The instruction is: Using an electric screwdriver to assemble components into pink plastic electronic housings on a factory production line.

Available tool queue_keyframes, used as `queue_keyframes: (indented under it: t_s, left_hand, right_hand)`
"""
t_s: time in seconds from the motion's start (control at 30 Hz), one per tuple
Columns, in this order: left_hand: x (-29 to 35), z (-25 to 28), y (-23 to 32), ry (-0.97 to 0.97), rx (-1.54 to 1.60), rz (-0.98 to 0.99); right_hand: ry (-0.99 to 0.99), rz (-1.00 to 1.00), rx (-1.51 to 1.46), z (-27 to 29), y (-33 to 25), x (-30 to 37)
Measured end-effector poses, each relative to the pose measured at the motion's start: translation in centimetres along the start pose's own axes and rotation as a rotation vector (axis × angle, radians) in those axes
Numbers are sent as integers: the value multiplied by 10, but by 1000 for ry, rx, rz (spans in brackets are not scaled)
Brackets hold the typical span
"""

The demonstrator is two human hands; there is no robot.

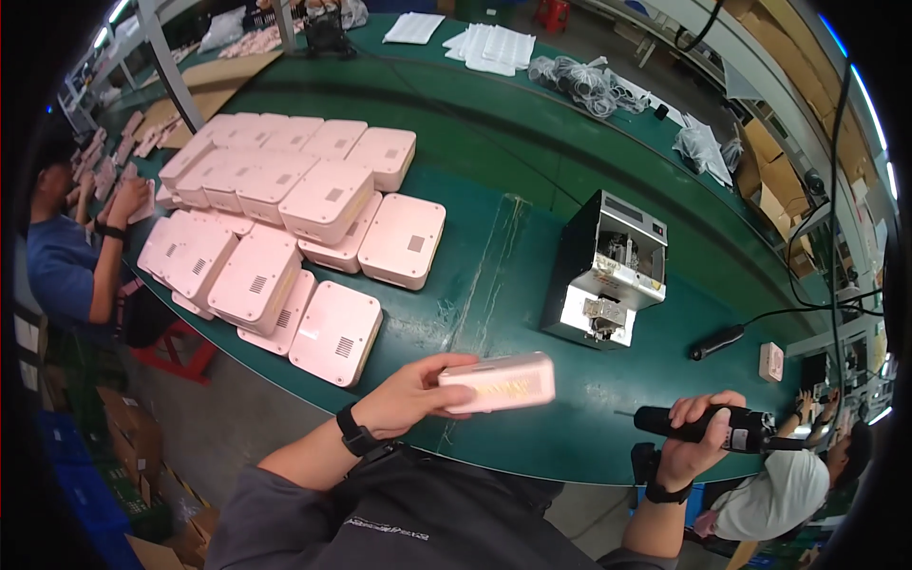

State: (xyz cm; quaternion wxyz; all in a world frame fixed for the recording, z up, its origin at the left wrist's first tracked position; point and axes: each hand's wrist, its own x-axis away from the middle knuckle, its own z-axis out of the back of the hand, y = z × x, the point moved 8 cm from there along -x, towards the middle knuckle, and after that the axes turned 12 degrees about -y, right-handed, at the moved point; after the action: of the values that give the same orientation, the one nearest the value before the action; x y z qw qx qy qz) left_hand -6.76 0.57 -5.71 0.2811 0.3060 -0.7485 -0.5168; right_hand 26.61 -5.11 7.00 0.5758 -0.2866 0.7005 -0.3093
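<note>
In the head view, my landmark is the black-and-silver machine (613,256) standing on the green surface (503,304). Watching from my remote seat, I see my left hand (423,389) nearer to me and left of it, thumb and fingers pinching one end of a pale pink box (513,380), which sits just in front of the machine and to its left. My right hand (703,437), nearer to me and right of the machine, has its fingers wrapped around a black screwdriver (654,421); the tip points toward the box, apart from it. Left of the machine I see stacked pink boxes (332,195); to its right lies a black corded tool (717,342).
</note>
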Motion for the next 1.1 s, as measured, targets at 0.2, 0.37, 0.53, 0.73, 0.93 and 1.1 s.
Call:
queue_keyframes:
  t_s: [0.2,0.37,0.53,0.73,0.93,1.1]
  left_hand:
    - [-3,-8,-12,171,501,243]
    - [1,-5,4,318,-486,347]
    - [-16,8,-14,350,-442,252]
    - [-56,-41,59,355,-749,-419]
    - [-12,-63,88,374,-1395,-356]
    - [58,-16,82,798,-1697,-42]
  right_hand:
    - [113,-117,116,47,17,31]
    - [87,-93,88,51,15,41]
    - [67,-92,133,41,9,40]
    - [63,-183,226,26,12,38]
    - [101,-104,135,45,15,44]
    - [197,-55,4,70,21,44]
